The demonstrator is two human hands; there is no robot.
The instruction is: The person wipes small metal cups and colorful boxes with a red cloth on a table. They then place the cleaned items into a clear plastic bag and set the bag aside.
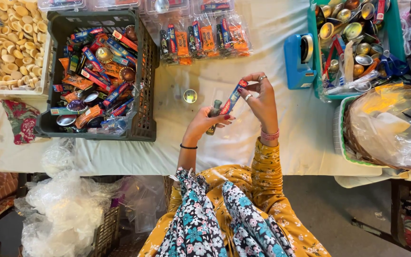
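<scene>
My left hand (204,123) grips a small dark bottle-like item (213,112) above the white-covered table (281,133). My right hand (259,99), with rings and a pink bracelet, pinches a slim blue and red packet (232,98) that leans against the dark item. A small round metal cup (190,95) lies on the cloth just left of my hands.
A dark crate (144,95) of mixed packets and metal cups stands at left, a white basket of clay cups (10,43) beyond it. Filled clear bags (200,38) lie at the back. A blue tape dispenser (298,59), teal tray (357,43) and wicker basket (386,128) sit right.
</scene>
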